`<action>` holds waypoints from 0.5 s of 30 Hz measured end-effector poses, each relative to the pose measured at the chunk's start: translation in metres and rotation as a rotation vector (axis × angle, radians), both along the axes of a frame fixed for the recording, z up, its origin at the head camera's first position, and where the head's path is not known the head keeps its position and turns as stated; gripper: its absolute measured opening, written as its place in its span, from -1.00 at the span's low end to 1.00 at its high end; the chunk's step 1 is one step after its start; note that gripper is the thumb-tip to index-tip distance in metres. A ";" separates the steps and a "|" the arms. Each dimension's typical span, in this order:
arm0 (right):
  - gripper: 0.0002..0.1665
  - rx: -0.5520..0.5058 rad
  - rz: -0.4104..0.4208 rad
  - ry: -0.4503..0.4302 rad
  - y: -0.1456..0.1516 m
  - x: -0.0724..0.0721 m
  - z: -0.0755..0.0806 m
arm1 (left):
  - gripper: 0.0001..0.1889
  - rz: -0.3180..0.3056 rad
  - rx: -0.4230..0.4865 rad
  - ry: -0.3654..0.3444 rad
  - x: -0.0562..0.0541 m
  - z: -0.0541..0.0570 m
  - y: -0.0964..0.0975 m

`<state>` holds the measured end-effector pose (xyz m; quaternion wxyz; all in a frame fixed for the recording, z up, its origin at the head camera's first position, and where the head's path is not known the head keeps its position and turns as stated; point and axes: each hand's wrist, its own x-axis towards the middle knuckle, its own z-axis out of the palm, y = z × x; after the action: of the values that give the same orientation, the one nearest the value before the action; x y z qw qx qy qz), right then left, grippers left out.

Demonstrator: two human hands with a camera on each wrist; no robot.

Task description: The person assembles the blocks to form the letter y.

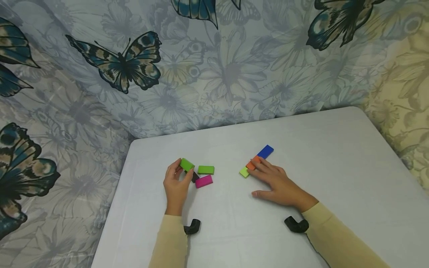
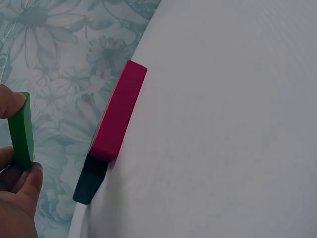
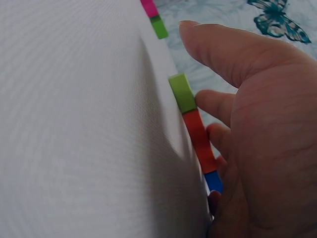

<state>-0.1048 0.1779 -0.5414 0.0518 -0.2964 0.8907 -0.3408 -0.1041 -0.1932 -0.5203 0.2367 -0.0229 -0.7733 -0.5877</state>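
Observation:
My left hand (image 1: 177,190) pinches a green block (image 1: 187,164) between thumb and fingers; the left wrist view shows the same green block (image 2: 21,131) gripped at its ends. Close by lie a black block (image 1: 194,177), partly hidden, a magenta block (image 1: 204,181) and a second green block (image 1: 206,170). Over to the right, my right hand (image 1: 279,186) is spread, its fingertips at a slanting row of blocks. That row runs from a lime block (image 1: 244,172) through an orange block (image 1: 253,163) to a blue block (image 1: 266,151), end to end.
All the blocks are on a white-covered table (image 1: 234,230). Behind it and to the left hangs patterned fabric (image 1: 231,74) with flowers and butterflies. A black curved piece (image 1: 192,226) sits at the left wrist, and a similar black piece (image 1: 296,225) at the right.

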 end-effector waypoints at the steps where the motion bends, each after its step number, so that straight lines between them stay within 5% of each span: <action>1: 0.01 0.004 -0.001 -0.001 0.000 0.000 0.000 | -0.40 -0.009 -0.002 0.004 -0.002 0.000 0.003; 15: -0.19 -0.017 0.012 0.015 0.002 -0.001 -0.003 | -0.44 -0.104 -0.119 0.040 -0.025 0.003 0.047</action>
<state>-0.1054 0.1799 -0.5440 0.0445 -0.3049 0.8862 -0.3459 -0.1292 -0.1464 -0.5171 0.2198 -0.0889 -0.7997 -0.5516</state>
